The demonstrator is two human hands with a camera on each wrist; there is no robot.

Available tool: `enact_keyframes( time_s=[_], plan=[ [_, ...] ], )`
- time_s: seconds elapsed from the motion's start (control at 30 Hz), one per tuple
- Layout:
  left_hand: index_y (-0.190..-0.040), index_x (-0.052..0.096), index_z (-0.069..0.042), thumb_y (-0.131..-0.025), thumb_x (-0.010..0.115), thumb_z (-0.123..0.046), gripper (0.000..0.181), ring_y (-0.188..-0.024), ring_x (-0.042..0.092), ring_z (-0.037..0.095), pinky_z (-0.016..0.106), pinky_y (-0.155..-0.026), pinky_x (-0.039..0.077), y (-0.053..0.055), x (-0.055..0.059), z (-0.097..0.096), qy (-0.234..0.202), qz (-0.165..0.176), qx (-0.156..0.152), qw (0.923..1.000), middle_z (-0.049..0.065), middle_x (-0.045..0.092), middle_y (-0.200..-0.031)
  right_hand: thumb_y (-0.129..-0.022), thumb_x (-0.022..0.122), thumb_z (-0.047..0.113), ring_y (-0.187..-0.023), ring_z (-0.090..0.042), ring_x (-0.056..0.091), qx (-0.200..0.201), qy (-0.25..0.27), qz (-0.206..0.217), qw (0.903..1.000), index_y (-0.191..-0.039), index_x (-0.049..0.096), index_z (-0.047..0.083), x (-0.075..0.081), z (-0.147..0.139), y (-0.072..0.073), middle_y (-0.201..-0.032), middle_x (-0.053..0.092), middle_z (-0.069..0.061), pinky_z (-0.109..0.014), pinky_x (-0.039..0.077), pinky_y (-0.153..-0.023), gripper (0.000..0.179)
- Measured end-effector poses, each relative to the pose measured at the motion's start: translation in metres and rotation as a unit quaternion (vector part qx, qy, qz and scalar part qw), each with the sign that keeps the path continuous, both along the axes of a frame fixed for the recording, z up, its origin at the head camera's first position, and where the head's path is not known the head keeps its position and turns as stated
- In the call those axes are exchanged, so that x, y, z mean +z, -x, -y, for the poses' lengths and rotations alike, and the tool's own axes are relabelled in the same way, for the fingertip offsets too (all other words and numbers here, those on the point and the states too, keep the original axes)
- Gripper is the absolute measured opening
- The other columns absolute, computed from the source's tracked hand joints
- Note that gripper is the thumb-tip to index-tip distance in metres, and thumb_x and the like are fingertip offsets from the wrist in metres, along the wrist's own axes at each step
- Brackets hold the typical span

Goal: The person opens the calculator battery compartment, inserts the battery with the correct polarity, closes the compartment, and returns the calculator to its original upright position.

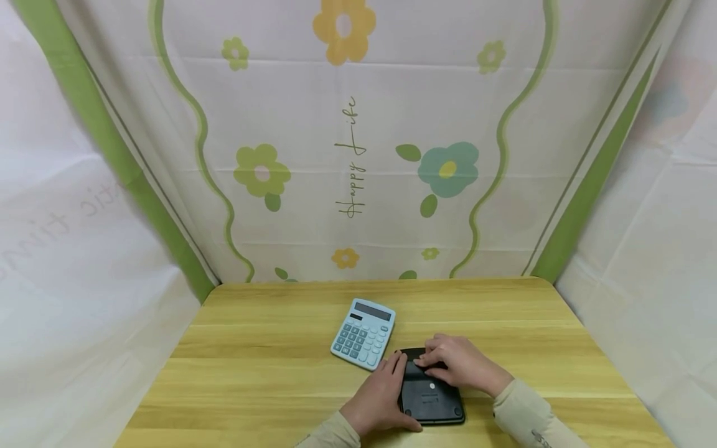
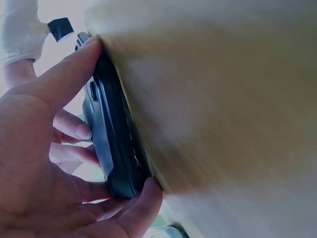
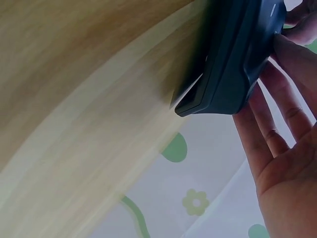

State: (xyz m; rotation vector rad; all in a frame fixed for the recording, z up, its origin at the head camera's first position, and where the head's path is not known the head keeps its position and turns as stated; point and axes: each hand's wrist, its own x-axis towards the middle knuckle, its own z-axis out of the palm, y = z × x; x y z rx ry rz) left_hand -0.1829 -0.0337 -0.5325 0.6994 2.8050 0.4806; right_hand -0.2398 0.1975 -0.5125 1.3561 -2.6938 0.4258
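A black calculator (image 1: 430, 409) lies face down on the table, its back with round feet and a small white dot turned up. My left hand (image 1: 376, 399) grips its left side. In the left wrist view the thumb is at one end of the calculator (image 2: 106, 134) and a fingertip at the other. My right hand (image 1: 462, 364) rests fingertips and thumb on the upper part of the back, over a recessed area partly hidden by the fingers. The right wrist view shows these fingers (image 3: 270, 131) against the thick end of the black casing (image 3: 230, 64).
A light blue calculator (image 1: 364, 335) lies face up just beyond the left hand, tilted slightly. The wooden table (image 1: 252, 373) ends at a white flower-print curtain (image 1: 302, 230) behind, with more white cloth (image 1: 73, 205) at both sides.
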Motion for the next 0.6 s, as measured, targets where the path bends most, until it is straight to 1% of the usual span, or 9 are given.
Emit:
enact_keyframes(
  time_s=[0.2,0.4,0.6],
  plan=[
    [-0.163,0.029,-0.008,-0.069,0.085,-0.072,0.127,-0.146,0.044,0.032,0.040,-0.116,0.046,0.0002,-0.0004,-0.0003,-0.001,-0.005,0.000,1.0000,0.012,0.036,-0.165,-0.087,0.084,0.022,-0.079,0.000,0.049,-0.008,-0.002,0.009,0.9999,-0.115,0.081,0.024,-0.0004,-0.0009,0.0005,-0.087,0.062,0.014,-0.018,0.045,-0.064,0.028],
    [-0.163,0.029,-0.008,-0.069,0.085,-0.072,0.127,-0.147,0.044,0.032,0.041,-0.116,0.046,0.0004,-0.0008,-0.0001,0.000,-0.004,0.000,1.0000,0.012,0.036,-0.165,-0.087,0.085,0.023,-0.085,-0.002,0.055,-0.018,-0.003,0.015,0.9997,-0.116,0.081,0.026,-0.0008,-0.0019,-0.0006,-0.094,0.066,0.014,-0.022,0.050,-0.066,0.029],
    [-0.163,0.029,-0.008,-0.069,0.085,-0.072,0.126,-0.147,0.044,0.031,0.040,-0.115,0.047,0.0003,-0.0008,0.0007,-0.002,-0.002,-0.002,1.0000,0.011,0.036,-0.165,-0.086,0.085,0.024,-0.084,0.000,0.054,-0.023,0.003,0.022,0.9995,-0.116,0.081,0.029,-0.0043,-0.0036,-0.0011,-0.093,0.063,0.016,-0.021,0.050,-0.067,0.031]
  ],
)
